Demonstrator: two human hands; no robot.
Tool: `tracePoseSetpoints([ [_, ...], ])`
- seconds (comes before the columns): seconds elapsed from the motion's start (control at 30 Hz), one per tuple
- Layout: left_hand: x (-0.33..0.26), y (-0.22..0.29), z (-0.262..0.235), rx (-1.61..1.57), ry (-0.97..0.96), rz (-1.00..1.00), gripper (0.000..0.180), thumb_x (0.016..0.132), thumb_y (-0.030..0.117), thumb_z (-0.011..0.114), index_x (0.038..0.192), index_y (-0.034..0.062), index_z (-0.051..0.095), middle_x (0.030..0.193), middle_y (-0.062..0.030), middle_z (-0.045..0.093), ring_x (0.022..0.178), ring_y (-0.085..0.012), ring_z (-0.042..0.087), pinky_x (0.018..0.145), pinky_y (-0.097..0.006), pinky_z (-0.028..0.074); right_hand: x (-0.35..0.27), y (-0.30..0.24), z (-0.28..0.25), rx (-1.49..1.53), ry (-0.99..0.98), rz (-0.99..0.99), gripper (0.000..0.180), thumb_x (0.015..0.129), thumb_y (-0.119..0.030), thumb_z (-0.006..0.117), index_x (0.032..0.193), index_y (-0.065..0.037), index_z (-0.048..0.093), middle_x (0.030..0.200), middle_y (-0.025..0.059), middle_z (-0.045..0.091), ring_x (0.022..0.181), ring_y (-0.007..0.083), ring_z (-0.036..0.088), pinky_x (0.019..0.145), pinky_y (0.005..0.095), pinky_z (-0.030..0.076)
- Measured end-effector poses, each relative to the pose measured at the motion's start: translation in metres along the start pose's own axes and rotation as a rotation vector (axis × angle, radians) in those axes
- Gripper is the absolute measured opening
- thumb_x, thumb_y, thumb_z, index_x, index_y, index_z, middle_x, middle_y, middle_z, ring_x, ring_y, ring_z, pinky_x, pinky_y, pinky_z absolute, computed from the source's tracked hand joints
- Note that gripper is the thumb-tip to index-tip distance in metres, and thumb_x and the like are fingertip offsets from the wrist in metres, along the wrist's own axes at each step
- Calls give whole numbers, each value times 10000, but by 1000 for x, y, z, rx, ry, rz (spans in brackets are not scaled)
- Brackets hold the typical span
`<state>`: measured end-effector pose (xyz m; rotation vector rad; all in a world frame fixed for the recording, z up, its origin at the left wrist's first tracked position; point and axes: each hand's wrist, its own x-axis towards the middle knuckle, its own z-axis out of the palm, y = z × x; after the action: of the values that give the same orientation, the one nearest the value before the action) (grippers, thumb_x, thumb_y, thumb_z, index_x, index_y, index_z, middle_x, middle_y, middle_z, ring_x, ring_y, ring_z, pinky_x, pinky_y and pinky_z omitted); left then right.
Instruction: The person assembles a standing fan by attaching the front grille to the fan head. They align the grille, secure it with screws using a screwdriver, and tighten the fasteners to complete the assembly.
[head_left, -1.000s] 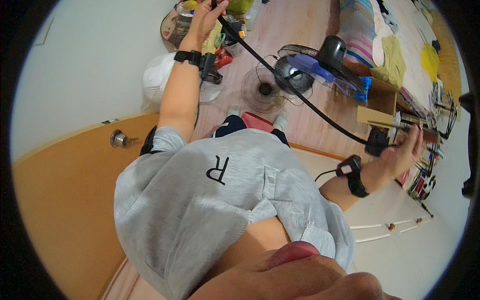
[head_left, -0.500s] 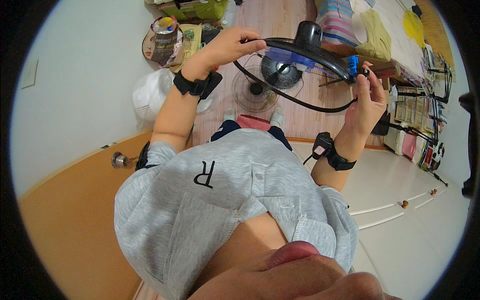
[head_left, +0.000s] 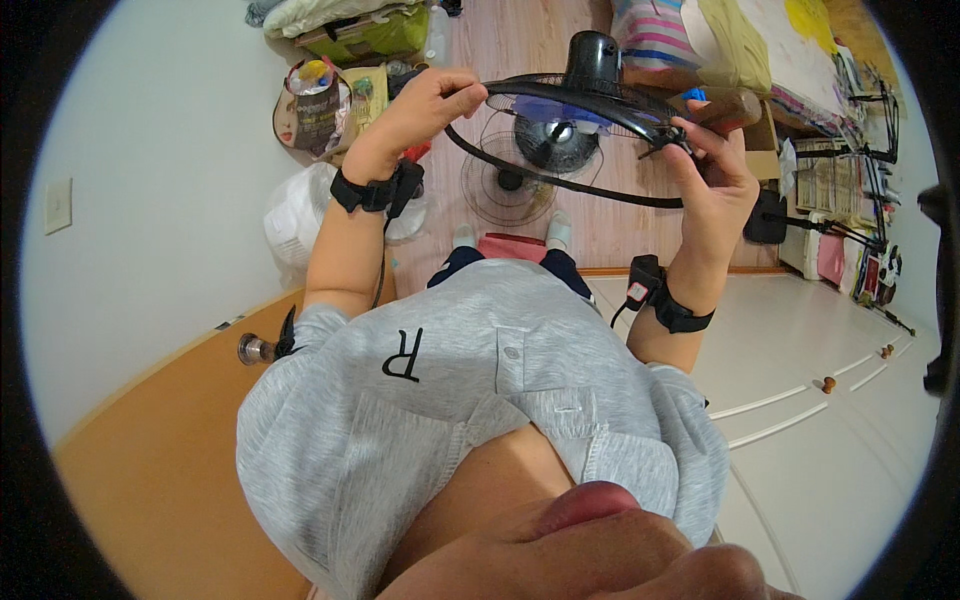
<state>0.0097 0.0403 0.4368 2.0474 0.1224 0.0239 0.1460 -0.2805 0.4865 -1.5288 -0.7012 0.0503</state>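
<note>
We see a black wire fan guard (head_left: 585,100) held up in front of the chest, nearly edge-on, with the fan's black motor housing (head_left: 592,52) and blue blades (head_left: 558,108) showing just behind it. A black rim ring (head_left: 560,180) hangs in a curve below the guard, running from one hand to the other.

The left hand (head_left: 425,100) is closed on the guard's left edge, fingers curled over the wire and thumb beneath. The right hand (head_left: 715,175) is clamped on the right edge — fingertips pinched at the rim where the ring meets the guard. Both wrists carry black straps.

Against the frame half a second ago, the guard lies flatter and sits a little lower between the hands, and the ring now sags further beneath it; a second ago the hands were spread wide apart, the left far up and the right out to the side with only a cord between them.

Below, on the wooden floor (head_left: 500,40), a second round grille (head_left: 508,185) lies flat by the feet in white socks. A white plastic bag (head_left: 295,215) sits by the wall to the left, and a door knob (head_left: 252,349) shows on the orange door.
</note>
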Motion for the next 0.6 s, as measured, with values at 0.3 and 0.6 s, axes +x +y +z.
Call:
tracePoseSetpoints([
  [0.3, -6, -16, -9, -19, -30, -52, 507, 1045, 477, 557, 789, 40, 528, 755, 18, 472, 740, -120, 456, 708, -271, 383, 6, 3, 6, -122, -12, -24, 317, 745, -61, 873, 1055, -48, 808, 1211, 67, 660, 1049, 165, 617, 829, 272, 466],
  [0.6, -10, -14, -5, -63, 5, -54, 483, 1037, 431, 592, 767, 33, 558, 735, 3, 503, 722, -117, 462, 682, -279, 385, 8, 4, 8, -167, -53, 19, 314, 734, -71, 883, 1039, -52, 813, 1183, 86, 671, 1069, 189, 630, 867, 292, 485],
])
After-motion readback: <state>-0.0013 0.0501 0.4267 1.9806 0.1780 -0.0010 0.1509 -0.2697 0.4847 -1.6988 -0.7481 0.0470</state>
